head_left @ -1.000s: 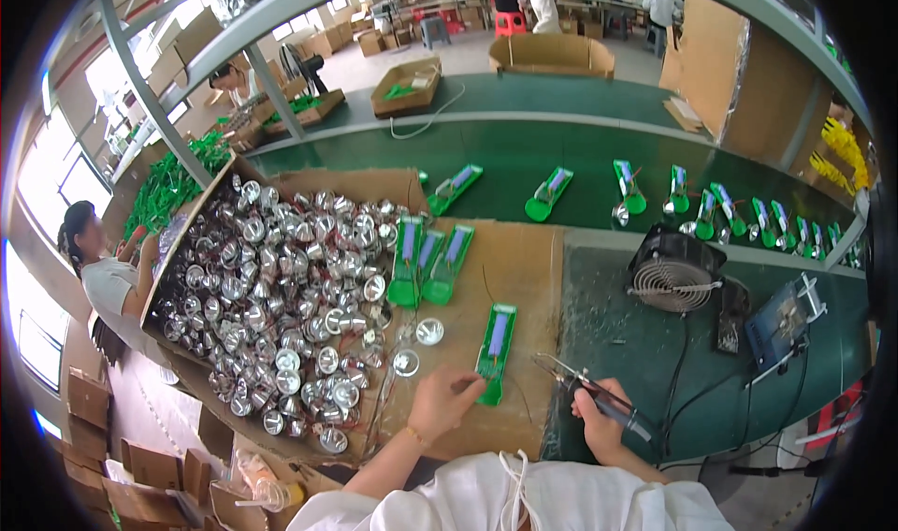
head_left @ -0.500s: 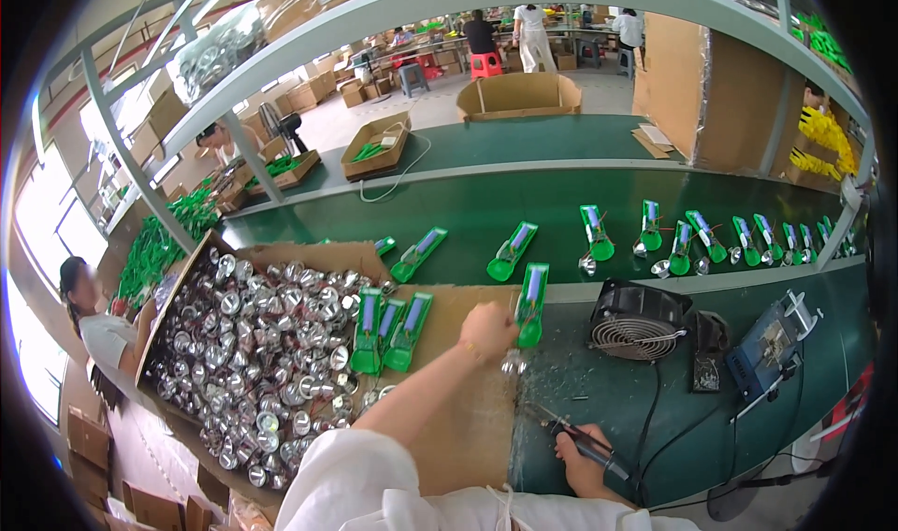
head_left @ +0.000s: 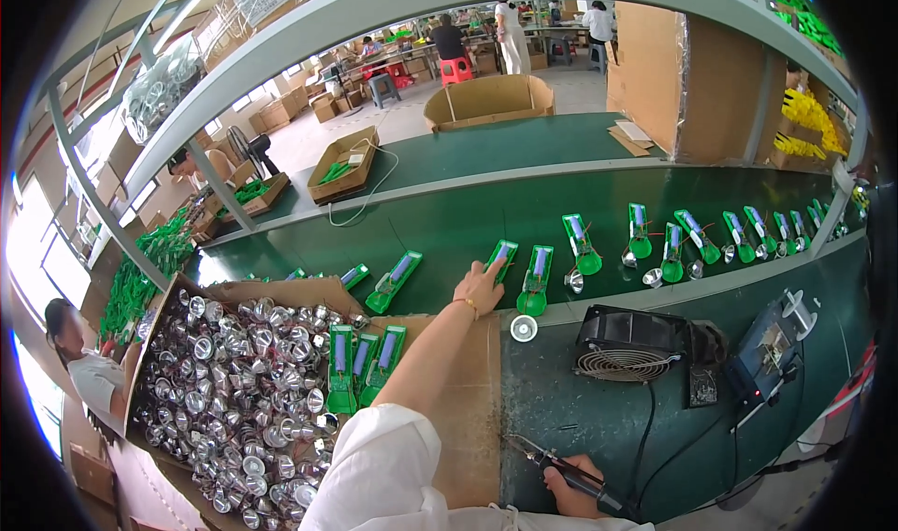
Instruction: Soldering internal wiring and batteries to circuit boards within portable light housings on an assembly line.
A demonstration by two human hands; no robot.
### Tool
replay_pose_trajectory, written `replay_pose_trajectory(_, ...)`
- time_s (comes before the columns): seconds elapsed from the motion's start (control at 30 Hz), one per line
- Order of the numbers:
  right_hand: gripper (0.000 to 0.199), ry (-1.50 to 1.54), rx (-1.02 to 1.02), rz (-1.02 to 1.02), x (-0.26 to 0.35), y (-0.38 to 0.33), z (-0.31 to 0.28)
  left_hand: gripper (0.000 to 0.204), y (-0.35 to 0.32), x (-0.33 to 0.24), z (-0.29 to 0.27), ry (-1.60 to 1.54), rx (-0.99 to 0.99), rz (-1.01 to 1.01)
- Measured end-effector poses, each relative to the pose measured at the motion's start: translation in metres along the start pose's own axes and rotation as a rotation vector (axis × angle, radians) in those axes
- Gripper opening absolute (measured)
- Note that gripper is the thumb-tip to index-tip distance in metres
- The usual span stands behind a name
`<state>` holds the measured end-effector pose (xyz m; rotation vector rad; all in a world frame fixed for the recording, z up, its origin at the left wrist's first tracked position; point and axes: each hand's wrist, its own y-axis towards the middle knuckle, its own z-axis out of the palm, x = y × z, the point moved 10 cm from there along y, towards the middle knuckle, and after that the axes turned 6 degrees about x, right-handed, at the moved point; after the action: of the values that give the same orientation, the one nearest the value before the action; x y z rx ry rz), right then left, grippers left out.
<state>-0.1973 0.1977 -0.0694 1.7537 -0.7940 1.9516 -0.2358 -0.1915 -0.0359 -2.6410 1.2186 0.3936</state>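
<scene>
My left hand (head_left: 479,290) reaches to the belt, its fingers closed around the near part of a green flashlight casing (head_left: 506,249); the hand hides its lower end. Just right of it lies another green casing (head_left: 536,276) with a pale purple battery, and a silver reflector (head_left: 525,328) sits below that on the bench edge. Low on the bench, my right hand (head_left: 576,484) grips a soldering iron (head_left: 587,480), tip pointing up and left. Three green casings (head_left: 340,370) lean side by side on the cardboard (head_left: 468,381) left of my forearm.
A cardboard box (head_left: 159,344) full of silver reflectors stands at the left. On the right are a black fan (head_left: 629,342) and a blue soldering station (head_left: 769,351) with trailing cables. More wired casings (head_left: 672,253) line the green belt (head_left: 421,215). A person (head_left: 89,358) sits at far left.
My left hand has left the casing at the bench edge and moved forward to the one beside it on the belt. That first casing now lies farther forward. The soldering iron stays in my right hand.
</scene>
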Motion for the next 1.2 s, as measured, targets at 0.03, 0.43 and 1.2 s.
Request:
replay_pose_trajectory(0.03,0.019,-0.011,0.008,-0.001,0.001,0.000,0.001,0.063,-0.006,-0.003,-0.006,-0.001,-0.005,0.004)
replay_pose_trajectory(0.43,0.016,0.092,0.030,-0.074,0.011,0.001,0.001,0.057,-0.294,-0.032,-0.013,-0.153,-0.019,-0.193)
replay_pose_trajectory(1.2,0.014,0.088,0.038,-0.232,0.025,-0.003,0.005,0.030,-0.399,-0.006,-0.038,0.554,-0.461,0.002)
